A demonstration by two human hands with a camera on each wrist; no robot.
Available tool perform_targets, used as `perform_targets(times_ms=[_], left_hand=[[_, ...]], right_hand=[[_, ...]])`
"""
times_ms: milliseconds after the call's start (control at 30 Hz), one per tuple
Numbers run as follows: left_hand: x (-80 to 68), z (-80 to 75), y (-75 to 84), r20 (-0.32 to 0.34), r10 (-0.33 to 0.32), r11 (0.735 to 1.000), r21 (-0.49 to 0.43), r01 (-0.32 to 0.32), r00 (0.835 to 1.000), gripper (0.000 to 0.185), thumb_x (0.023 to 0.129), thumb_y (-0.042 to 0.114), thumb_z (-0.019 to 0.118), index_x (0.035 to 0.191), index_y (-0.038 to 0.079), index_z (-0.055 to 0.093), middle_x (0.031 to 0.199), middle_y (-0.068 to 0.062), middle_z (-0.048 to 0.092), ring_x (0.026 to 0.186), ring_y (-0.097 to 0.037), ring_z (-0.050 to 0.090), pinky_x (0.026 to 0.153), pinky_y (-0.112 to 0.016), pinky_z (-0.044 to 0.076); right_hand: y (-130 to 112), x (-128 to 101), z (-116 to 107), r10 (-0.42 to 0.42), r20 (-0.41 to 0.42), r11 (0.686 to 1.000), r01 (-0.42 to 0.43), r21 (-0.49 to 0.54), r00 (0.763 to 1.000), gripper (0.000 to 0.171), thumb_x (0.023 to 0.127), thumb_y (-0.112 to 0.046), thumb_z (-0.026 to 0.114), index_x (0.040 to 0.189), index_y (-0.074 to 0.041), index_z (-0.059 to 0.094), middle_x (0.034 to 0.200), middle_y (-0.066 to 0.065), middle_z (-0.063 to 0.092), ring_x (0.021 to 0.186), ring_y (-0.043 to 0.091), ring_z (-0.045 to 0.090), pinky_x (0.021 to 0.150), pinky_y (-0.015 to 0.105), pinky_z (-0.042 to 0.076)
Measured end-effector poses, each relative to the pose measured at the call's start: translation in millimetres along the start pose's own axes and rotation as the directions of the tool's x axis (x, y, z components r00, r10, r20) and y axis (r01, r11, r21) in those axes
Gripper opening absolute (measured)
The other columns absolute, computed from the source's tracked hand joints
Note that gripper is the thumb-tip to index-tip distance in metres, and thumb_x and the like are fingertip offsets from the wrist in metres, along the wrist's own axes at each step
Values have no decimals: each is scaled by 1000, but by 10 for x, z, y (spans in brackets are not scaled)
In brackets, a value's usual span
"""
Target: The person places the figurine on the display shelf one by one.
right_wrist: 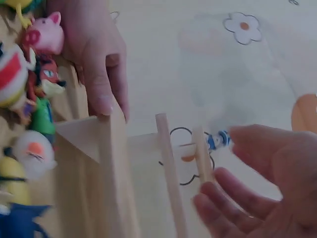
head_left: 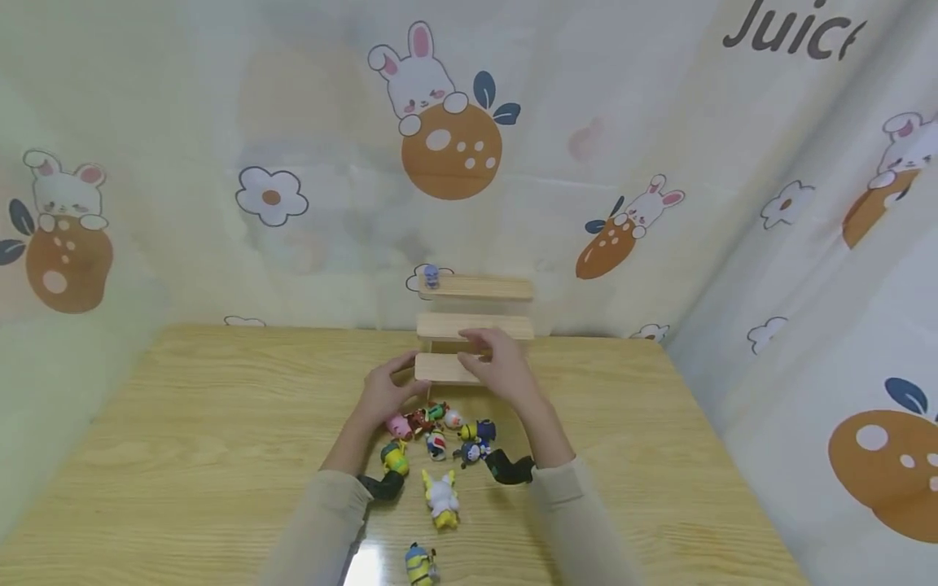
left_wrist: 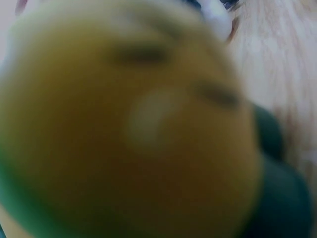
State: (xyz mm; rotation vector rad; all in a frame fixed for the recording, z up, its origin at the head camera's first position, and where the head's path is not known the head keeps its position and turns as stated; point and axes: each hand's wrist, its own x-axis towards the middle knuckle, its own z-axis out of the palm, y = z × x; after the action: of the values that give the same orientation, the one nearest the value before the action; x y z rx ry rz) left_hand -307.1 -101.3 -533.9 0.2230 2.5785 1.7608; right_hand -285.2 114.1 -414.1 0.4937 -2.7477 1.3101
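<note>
A three-tier wooden display stand point(head_left: 443, 370) stands at the back of the table. My left hand point(head_left: 384, 395) pinches the left end of its lowest board, with the thumb on the front edge in the right wrist view. My right hand point(head_left: 506, 370) is over the right part of the lower two boards, its fingers loosely bent and holding nothing. On the top board's left end stands a small blue figure point(head_left: 431, 277). A blurred yellow toy point(left_wrist: 138, 124) fills most of the left wrist view and hides the left hand there.
Several toy figures lie before the stand, among them a pink pig point(right_wrist: 44, 37), a brown fox-like figure point(right_wrist: 48, 79) and a round white toy point(right_wrist: 33, 153). Closer in are a white-and-yellow figure point(head_left: 442, 498) and a blue-and-yellow one point(head_left: 420, 566). A printed curtain point(head_left: 330, 268) hangs behind.
</note>
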Motion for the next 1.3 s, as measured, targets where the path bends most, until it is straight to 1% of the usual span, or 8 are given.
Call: perform_targets(times_ms=[167, 267, 467, 700, 867, 1000, 1133, 1300], left_hand=[[11, -31, 10, 1, 5, 1000, -8, -5, 1000, 78, 74, 48, 76, 141, 19, 47, 141, -7, 52, 138, -34, 35, 113, -56, 24], [34, -37, 22, 3, 14, 1000, 0, -14, 1000, 78, 74, 48, 76, 141, 20, 47, 142, -5, 50, 139, -32, 35, 113, -56, 23], [53, -34, 36, 0, 3, 1000, -11, -3, 1000, 78, 73, 51, 76, 140, 22, 47, 142, -4, 50, 139, -31, 34, 113, -56, 22], [28, 1, 1, 7, -27, 999, -22, 27, 1000, 79, 72, 49, 77, 140, 23, 47, 144, -3, 48, 140, -31, 33, 114, -55, 22], [8, 21, -20, 2, -7, 1000, -28, 7, 1000, 79, 73, 47, 77, 140, 19, 47, 140, -3, 53, 137, -30, 38, 113, -53, 24], [0, 35, -24, -3, 6, 999, -34, -6, 1000, 75, 76, 40, 77, 140, 18, 47, 137, -3, 55, 135, -29, 41, 113, -53, 25], [-3, 37, -27, -10, 5, 1000, -24, -6, 1000, 75, 76, 41, 77, 140, 18, 47, 136, -3, 56, 135, -29, 41, 113, -54, 25], [4, 26, -31, -11, 4, 1000, -7, -4, 1000, 74, 76, 43, 76, 140, 19, 48, 136, -2, 57, 135, -29, 41, 113, -53, 26]], right_hand=[[135, -219, 95, 18, 57, 1000, -18, 12, 998, 36, 90, -21, 66, 123, -9, 62, 119, 12, 63, 105, 26, 62, 88, 39, 53], [186, -318, 114, 10, 136, 1000, -10, -1, 991, 35, 91, -21, 65, 124, -9, 61, 117, 11, 65, 100, 23, 64, 86, 37, 54], [180, -431, 88, -12, 338, 995, 43, -86, 941, 32, 91, -17, 64, 122, -9, 62, 115, 9, 65, 96, 20, 63, 78, 34, 54], [100, -534, 102, 27, 465, 973, 83, -214, 885, 27, 86, -10, 69, 113, -5, 67, 107, 8, 69, 91, 18, 63, 78, 33, 52], [63, -603, 104, 46, 490, 959, 98, -265, 871, 32, 81, -4, 73, 112, -5, 69, 104, 9, 69, 87, 20, 61, 76, 34, 51], [79, -624, 101, 68, 495, 948, 98, -304, 866, 37, 75, -1, 76, 111, -5, 69, 99, 8, 68, 88, 23, 61, 79, 37, 51], [65, -649, 105, 82, 489, 941, 94, -325, 868, 38, 73, 1, 76, 110, -6, 69, 102, 8, 66, 94, 24, 61, 87, 41, 50], [19, -665, 154, 102, 501, 900, 135, -415, 860, 35, 75, -1, 76, 108, -11, 71, 99, 3, 65, 91, 19, 61, 84, 36, 51]])
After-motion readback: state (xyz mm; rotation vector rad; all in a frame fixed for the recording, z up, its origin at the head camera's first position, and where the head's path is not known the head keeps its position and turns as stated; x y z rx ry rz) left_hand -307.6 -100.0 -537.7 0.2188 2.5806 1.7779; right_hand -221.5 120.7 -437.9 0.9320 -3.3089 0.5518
